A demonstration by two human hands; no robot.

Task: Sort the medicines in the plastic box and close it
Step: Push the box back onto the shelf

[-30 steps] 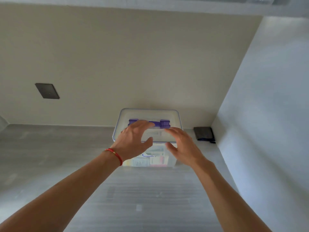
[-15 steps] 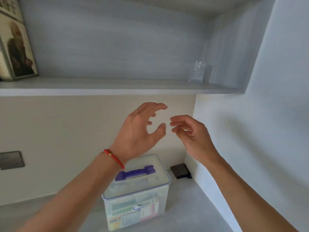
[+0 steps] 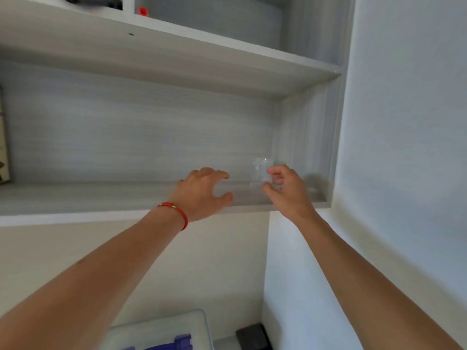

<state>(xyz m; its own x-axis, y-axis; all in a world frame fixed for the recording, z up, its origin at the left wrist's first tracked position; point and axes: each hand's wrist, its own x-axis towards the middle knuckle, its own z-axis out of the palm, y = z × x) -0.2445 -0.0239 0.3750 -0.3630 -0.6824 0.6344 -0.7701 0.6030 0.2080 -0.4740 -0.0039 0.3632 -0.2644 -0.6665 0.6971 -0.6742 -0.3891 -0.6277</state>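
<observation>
The clear plastic box (image 3: 161, 329) with a purple handle on its lid shows only partly at the bottom edge, lid on, standing on the counter. Both my arms are raised toward a grey wall shelf (image 3: 113, 198). My left hand (image 3: 202, 193), with a red bracelet at the wrist, hovers over the shelf's front edge, fingers spread and empty. My right hand (image 3: 285, 190) is curled open right beside a small clear plastic cup (image 3: 260, 170) at the shelf's right end; its fingertips are close to the cup, and I cannot tell if they touch.
A higher shelf (image 3: 177, 59) overhangs the lower one, with a red object (image 3: 142, 10) on top. A picture frame edge (image 3: 3, 137) stands at the shelf's far left. A dark flat object (image 3: 252, 337) lies on the counter by the white right wall (image 3: 404, 173).
Both hands left the box lid and rose to the shelf. The view tilted upward, so the box dropped to the bottom edge. My right hand came up next to the clear cup.
</observation>
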